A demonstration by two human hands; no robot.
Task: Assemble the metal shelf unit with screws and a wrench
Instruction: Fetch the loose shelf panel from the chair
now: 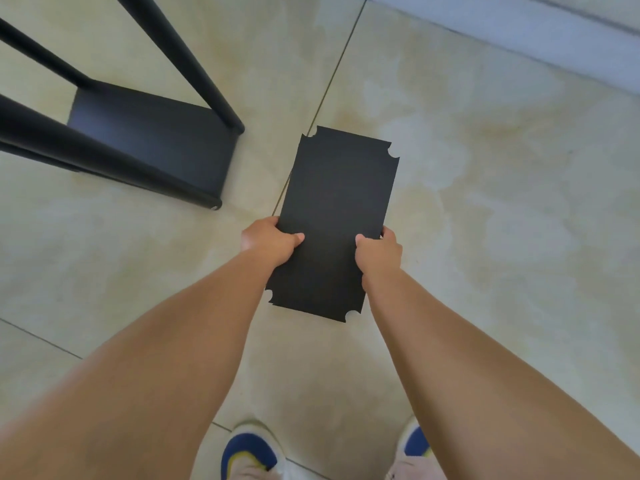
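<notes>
Pale beige glossy floor tiles point(485, 202) fill the view, a grey wall base point(519, 26) at one o'clock. The left hand point(268, 242) and right hand point(379, 252) grip a flat black rectangular shelf panel with notched corners point(337, 209) by its long edges, fingers hidden underneath. The black metal shelf frame point(152, 143) stands at ten o'clock, cut off. No writing is readable.

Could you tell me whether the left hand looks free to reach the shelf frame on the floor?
Probably not yet: the left hand grips the black panel; the shelf frame stands unobstructed.
</notes>
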